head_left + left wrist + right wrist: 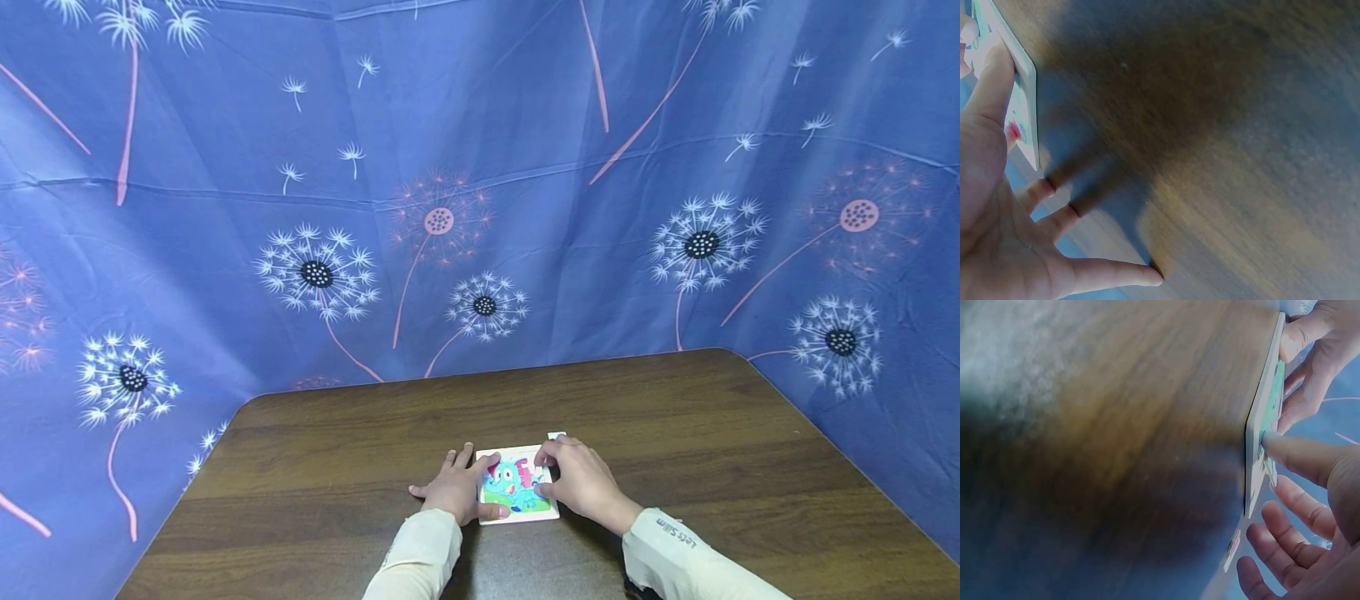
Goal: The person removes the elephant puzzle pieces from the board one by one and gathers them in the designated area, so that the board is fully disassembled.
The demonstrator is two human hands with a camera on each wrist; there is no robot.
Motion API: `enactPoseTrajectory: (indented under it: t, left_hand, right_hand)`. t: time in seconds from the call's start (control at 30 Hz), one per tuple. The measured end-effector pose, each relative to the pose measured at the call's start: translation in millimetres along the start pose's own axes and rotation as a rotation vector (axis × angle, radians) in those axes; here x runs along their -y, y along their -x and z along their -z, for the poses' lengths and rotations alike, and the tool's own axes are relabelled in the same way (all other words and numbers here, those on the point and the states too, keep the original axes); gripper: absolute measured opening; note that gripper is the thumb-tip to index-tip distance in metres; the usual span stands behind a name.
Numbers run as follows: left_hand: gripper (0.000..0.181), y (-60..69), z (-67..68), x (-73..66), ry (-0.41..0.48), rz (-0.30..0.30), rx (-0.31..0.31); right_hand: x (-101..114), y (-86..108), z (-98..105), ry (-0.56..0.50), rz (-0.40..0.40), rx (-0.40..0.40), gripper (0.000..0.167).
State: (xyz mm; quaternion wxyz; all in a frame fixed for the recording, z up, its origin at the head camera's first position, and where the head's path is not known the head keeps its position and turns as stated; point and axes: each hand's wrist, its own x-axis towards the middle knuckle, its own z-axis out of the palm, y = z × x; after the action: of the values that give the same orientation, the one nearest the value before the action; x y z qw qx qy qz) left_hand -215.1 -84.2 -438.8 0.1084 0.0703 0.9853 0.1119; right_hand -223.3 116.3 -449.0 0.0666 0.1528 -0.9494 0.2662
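Note:
A small jigsaw puzzle board (517, 517) with a pale frame and a blue cartoon elephant on green lies on the table. My left hand (453, 490) rests at its left side, fingers spread, with thumb and index finger pressing on the board. Over the right part of the board, my right hand (585, 479) pinches a puzzle piece (1270, 470) between thumb and index finger. That piece looks tilted, and the fingers partly cover it. Another puzzle piece (556, 435) lies just behind the board's far right corner, partly hidden by the right hand in the head view.
The brown wood-grain table (337, 450) extends around the board, with rounded far corners. A blue cloth (480, 167) printed with dandelions hangs behind the table and along its sides.

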Motion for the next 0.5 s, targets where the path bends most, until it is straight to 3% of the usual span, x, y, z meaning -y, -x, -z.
enactPoseTrajectory:
  t: [0.5]
  left_hand:
    - [0.081, 1.2, 0.9, -0.4, -0.018, -0.005, -0.008]
  right_hand:
    - [-0.3, -0.4, -1.5, 0.047, 0.06, -0.034, 0.034]
